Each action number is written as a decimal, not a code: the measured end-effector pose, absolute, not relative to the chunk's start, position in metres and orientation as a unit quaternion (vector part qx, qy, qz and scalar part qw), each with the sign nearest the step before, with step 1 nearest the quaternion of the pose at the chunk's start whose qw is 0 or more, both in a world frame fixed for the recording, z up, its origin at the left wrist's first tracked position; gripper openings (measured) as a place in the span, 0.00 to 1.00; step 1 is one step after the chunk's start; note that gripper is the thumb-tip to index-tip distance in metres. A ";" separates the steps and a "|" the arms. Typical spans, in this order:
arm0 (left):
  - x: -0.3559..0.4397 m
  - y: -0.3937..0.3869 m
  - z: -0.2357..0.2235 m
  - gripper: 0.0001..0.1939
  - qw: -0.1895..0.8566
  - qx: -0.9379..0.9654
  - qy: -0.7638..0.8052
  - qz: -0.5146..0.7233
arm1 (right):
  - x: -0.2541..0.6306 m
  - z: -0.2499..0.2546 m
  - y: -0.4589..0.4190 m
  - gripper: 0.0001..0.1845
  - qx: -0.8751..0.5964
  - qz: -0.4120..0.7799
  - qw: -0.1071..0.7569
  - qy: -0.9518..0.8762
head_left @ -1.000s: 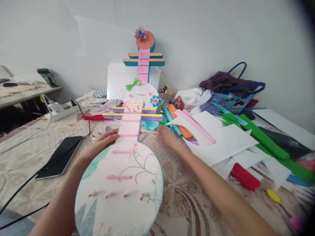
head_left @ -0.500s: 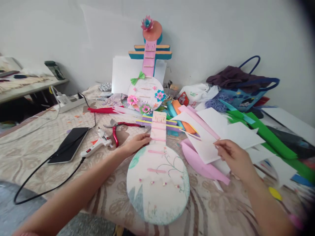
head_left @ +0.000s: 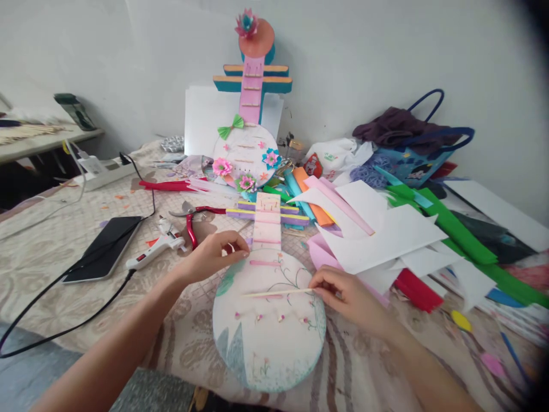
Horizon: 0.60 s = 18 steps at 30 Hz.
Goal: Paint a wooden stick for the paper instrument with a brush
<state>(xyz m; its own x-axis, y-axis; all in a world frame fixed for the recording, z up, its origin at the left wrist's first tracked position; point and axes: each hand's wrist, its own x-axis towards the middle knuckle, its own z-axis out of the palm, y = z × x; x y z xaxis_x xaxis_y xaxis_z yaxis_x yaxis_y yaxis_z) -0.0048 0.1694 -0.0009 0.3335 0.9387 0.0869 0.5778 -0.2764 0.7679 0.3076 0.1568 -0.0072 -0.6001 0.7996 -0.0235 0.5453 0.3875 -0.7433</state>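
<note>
A round-bodied model lute point(head_left: 268, 355) lies flat in front of me, painted with flowers and grey peaks, with a pale pink neck pointing away. My right hand point(head_left: 343, 292), closed in a pinch, holds one end of a thin pale wooden stick point(head_left: 270, 294). The stick spans the round face, just along a pink painted bar. My left hand point(head_left: 221, 254) has its fingers curled in, their tips at the body's upper left edge beside the neck. Behind stands a second, finished-looking model lute point(head_left: 253, 106) with paper flowers and a green bow.
Left of the lute lie a glue gun point(head_left: 156, 246), red-handled pruning shears point(head_left: 191, 226) and a phone point(head_left: 105, 246) under a black cable. White paper sheets point(head_left: 386, 234) and green paper point(head_left: 458, 229) pile up at right. A blue bag point(head_left: 429, 163) stands behind them.
My right hand has moved left from the paper pile, bringing the stick over the lute's face. My left hand has shifted from the neck to the body's upper edge. The view has shifted slightly.
</note>
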 end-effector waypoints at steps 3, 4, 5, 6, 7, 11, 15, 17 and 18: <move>-0.008 0.155 0.004 0.07 0.312 0.773 0.485 0.263 | 0.308 -0.008 0.156 0.05 -0.417 0.376 0.147 -0.814; -0.008 0.149 0.006 0.07 0.310 0.783 0.476 0.253 | 0.309 -0.007 0.156 0.05 -0.418 0.374 0.141 -0.816; -0.007 0.144 0.007 0.06 0.309 0.793 0.467 0.241 | 0.309 -0.007 0.156 0.04 -0.419 0.372 0.137 -0.817; -0.006 0.138 0.008 0.05 0.309 0.801 0.459 0.228 | 0.309 -0.007 0.155 0.04 -0.419 0.369 0.134 -0.819; -0.004 0.133 0.009 0.04 0.307 0.809 0.453 0.216 | 0.309 -0.007 0.154 0.04 -0.419 0.367 0.131 -0.820; 0.004 0.118 0.009 0.04 0.265 0.832 0.457 0.168 | 0.309 -0.007 0.150 0.04 -0.419 0.364 0.118 -0.823; 0.008 0.113 0.005 0.07 0.224 0.845 0.458 0.162 | 0.308 -0.005 0.149 0.04 -0.420 0.363 0.109 -0.824; 0.008 0.112 0.004 0.08 0.212 0.847 0.457 0.169 | 0.308 -0.004 0.149 0.04 -0.421 0.362 0.107 -0.825; 0.007 0.111 0.003 0.08 0.210 0.847 0.457 0.170 | 0.308 -0.004 0.149 0.04 -0.421 0.361 0.107 -0.825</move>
